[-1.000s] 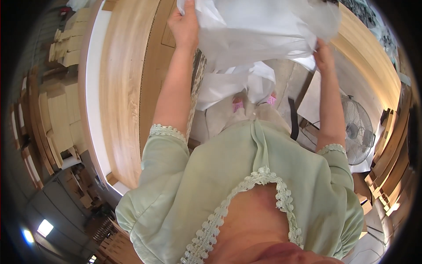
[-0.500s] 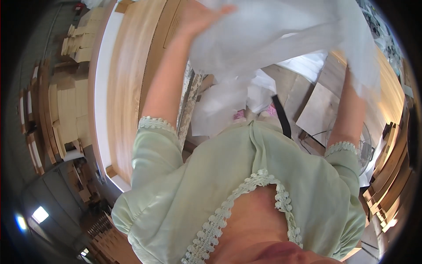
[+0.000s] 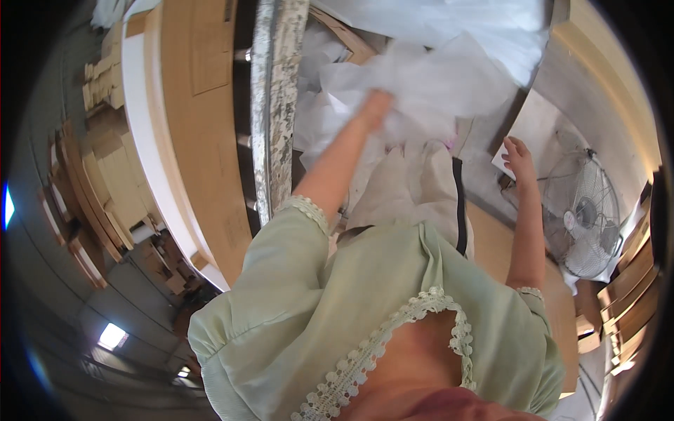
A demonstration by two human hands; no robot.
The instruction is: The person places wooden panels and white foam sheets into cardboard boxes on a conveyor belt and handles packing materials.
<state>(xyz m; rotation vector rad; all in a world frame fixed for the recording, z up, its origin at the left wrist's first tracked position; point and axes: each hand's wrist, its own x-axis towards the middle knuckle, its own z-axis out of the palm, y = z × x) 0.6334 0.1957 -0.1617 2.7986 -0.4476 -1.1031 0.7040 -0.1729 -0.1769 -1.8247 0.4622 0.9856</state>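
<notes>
Fingers of the left hand (image 3: 375, 107) are buried in the thin, translucent white plastic sheeting (image 3: 435, 84), seemingly closed on a fold of it, though blur keeps me from being sure of the grip. That sheeting is the biggest thing ahead: a loose, crumpled heap spread across the top of the view, some of it lying over flat brown cardboard (image 3: 347, 38), and it looks bunched so that one layer can be pulled free. To the left stands a long pale wooden surface (image 3: 196, 140) with a white edge, and beside it a speckled grey stone-like slab (image 3: 274, 105) on its edge, close against the pile. At the right, on the floor, stands a round wire-caged fan (image 3: 583, 217).

The left arm reaches forward, nearly straight, from a pale green lace-trimmed sleeve (image 3: 295, 238). The right hand (image 3: 518, 158) hangs lower and apart from the sheeting, fingers loosely spread and holding nothing, the forearm raised from the elbow.
</notes>
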